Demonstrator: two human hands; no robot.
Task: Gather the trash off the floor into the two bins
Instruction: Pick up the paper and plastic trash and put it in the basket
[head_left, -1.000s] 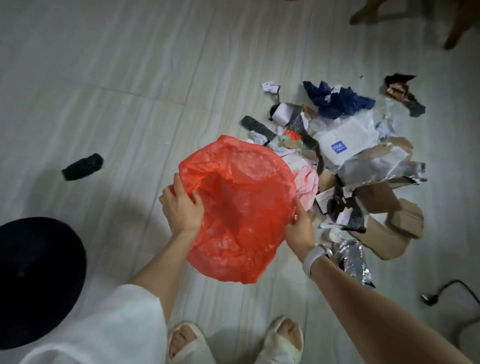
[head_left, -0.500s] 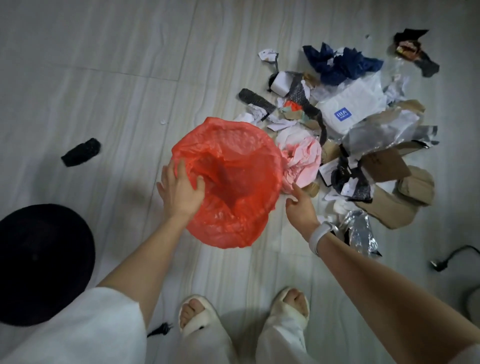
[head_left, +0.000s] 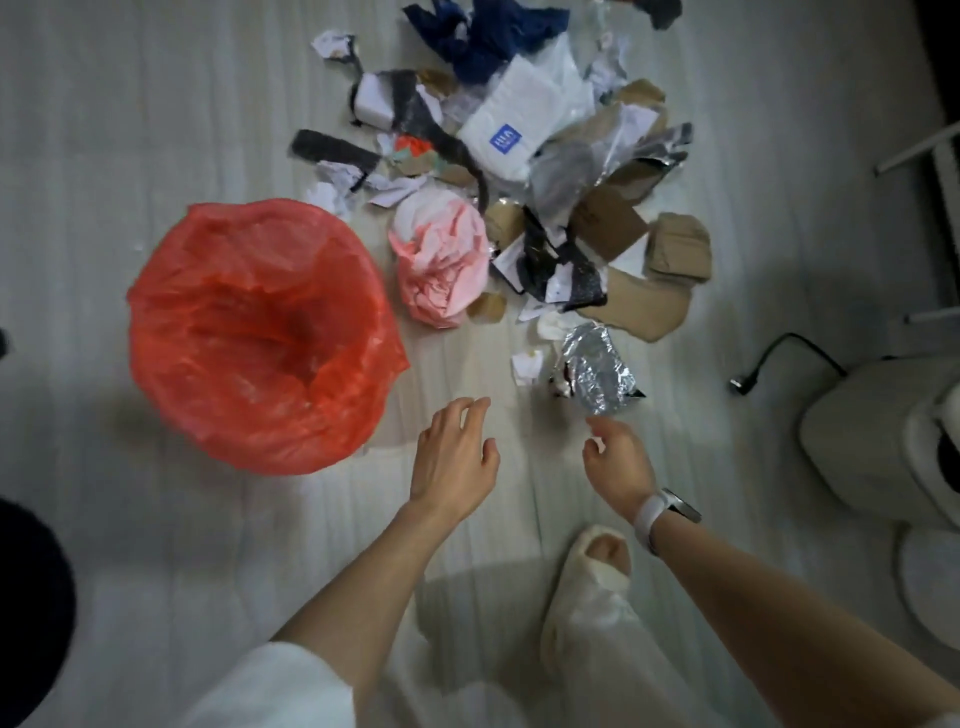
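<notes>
A bin lined with a red plastic bag (head_left: 260, 332) stands on the floor at the left, its mouth wide. A second, black bin (head_left: 31, 613) shows at the lower left edge. To the right of the red bin lies a pile of trash: a pink plastic bag (head_left: 441, 254), crumpled silver foil (head_left: 597, 369), brown cardboard pieces (head_left: 644, 270), a white packet with a blue label (head_left: 519, 124) and dark blue cloth (head_left: 483, 31). My left hand (head_left: 452, 457) hovers over the floor, fingers relaxed, holding nothing. My right hand (head_left: 618, 462), empty, reaches just below the foil.
A black cable with a plug (head_left: 779, 358) lies at the right beside a white appliance (head_left: 893, 436). My white-slippered foot (head_left: 597, 577) stands under my right wrist. Small paper scraps (head_left: 527, 364) lie near the foil.
Both hands have let go of the red bag; the bin now stands alone at the left. The hands have shifted right toward the foil, and the view has moved closer to the pile.
</notes>
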